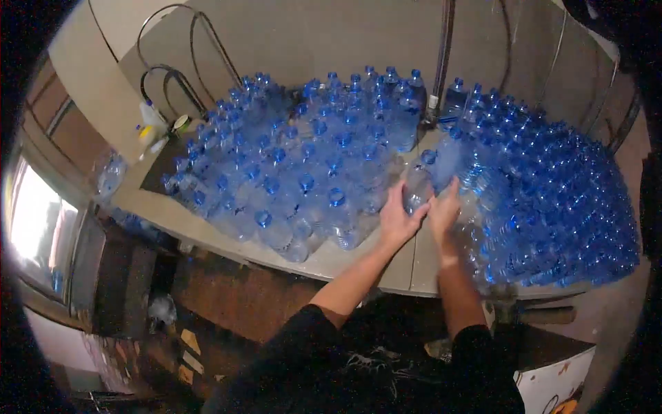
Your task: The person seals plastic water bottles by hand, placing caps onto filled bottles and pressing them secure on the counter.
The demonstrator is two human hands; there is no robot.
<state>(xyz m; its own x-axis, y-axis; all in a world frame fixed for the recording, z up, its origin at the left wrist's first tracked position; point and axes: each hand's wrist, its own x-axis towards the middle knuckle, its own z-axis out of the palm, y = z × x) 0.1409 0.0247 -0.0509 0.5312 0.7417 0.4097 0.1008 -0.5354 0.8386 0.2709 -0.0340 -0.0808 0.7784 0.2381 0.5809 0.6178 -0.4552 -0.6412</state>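
Note:
Both hands are close together over the table's middle, between two large groups of clear plastic bottles. My left hand (400, 219) is wrapped round the near side of a clear bottle (416, 188). Right beside it, my right hand (445, 210) is closed, its thumb near the same bottle; whether it grips that bottle or the blue-capped one (449, 157) behind is hidden. Uncapped-looking or blue-topped bottles (307, 183) stand upright in dense rows to the left. On the right, a tight mass of blue-topped bottles (552, 200) reaches the table's end.
The pale table (345, 265) has a front edge near my forearms. A dark pole (443, 62) rises behind the bottles. At the back left are a white and yellow container (149, 131) and curved hoses (169, 67). A white box (558, 379) stands below right.

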